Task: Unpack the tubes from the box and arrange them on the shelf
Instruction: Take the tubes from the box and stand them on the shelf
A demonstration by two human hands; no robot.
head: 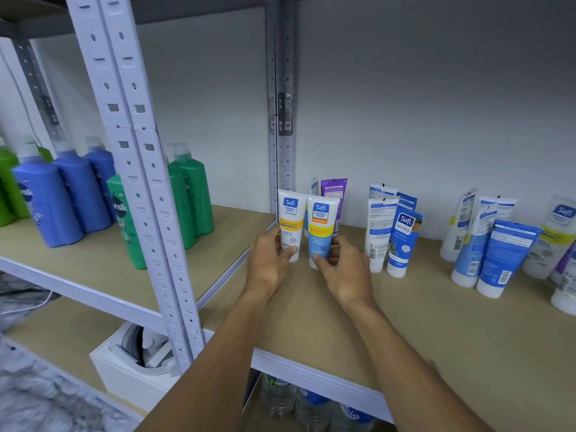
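You've got one tube per hand: left hand (269, 260) pinches the white-yellow tube (291, 219), right hand (343, 269) grips the blue tube (321, 226). Both are upright, caps down on the shelf (311, 322), side by side just past your knuckles. The purple tube (335, 188) is right behind and the post (282, 151) hard left (tight corner). Open room is rightward, before the Naturals tube (402, 241).
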